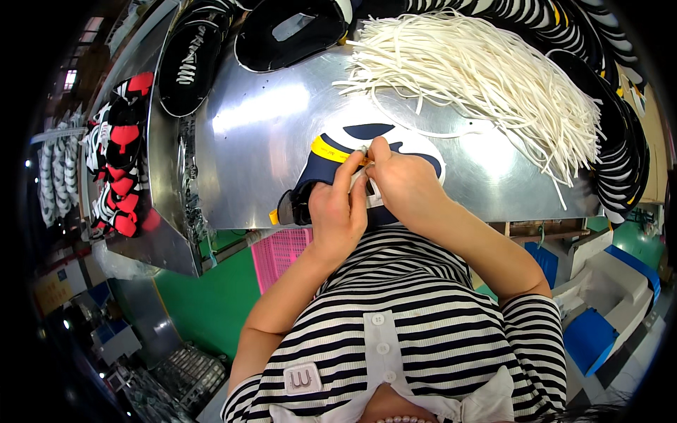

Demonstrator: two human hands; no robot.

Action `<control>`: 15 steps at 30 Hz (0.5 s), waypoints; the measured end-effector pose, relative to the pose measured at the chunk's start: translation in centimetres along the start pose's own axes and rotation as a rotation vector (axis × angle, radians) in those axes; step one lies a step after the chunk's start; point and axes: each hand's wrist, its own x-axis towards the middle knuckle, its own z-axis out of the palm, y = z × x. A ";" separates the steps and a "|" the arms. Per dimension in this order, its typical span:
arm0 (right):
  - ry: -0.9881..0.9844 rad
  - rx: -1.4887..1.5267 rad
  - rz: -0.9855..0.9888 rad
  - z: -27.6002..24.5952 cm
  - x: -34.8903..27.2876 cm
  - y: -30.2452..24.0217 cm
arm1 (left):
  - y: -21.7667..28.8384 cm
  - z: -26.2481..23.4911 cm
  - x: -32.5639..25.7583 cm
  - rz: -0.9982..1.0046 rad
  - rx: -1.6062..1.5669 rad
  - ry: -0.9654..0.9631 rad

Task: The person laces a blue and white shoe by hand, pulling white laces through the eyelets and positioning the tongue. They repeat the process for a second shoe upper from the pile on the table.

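Navy shoe upper with a yellow band, lying at the near edge of the counter, dead centre of the view. Pinched at its lacing area by both hands: left hand curled shut around the upper from 7 o'clock, thumb and forefinger pressing on top; right hand closed in from 4 o'clock, fingertips nipped on a white lace end right at the yellow band. Judging by this, lacing only just begun: one lace tip at the upper, no finished crossings on show, most of the threading seemingly left to do, though fingers hide the eyelets. Out at 1 o'clock, a big loose heap of white laces spread across the shiny metal, well apart from the hands. At 11 o'clock, black uppers stacked, one with white lacing visible. Along 2 to 3 o'clock, a curved row of black-and-white striped uppers. Far out at 9 o'clock, red-and-black pieces piled on a lower shelf.
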 end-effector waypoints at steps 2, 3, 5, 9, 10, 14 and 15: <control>-0.060 0.058 -0.002 -1.7 0.0 0.0 | -0.1 -0.7 0.1 -0.150 -0.033 -0.030; -0.092 0.089 -0.006 -2.8 -0.1 0.1 | -1.1 -0.4 0.0 -0.231 -0.257 -0.020; -0.033 0.093 0.077 -4.7 -1.2 0.6 | -1.7 -0.5 0.3 -0.325 -0.488 0.038; 0.121 0.332 0.169 -2.8 -0.2 2.1 | -1.0 -0.4 0.7 -0.258 -0.449 0.041; 0.109 0.432 0.194 -1.7 0.1 2.6 | -0.8 -0.2 0.6 -0.173 -0.344 0.045; 0.257 0.452 0.155 0.4 -0.1 2.8 | -1.3 0.5 0.3 -0.114 -0.093 0.096; 0.264 0.466 0.147 0.5 -0.1 2.6 | -1.4 0.6 0.4 -0.097 -0.049 0.109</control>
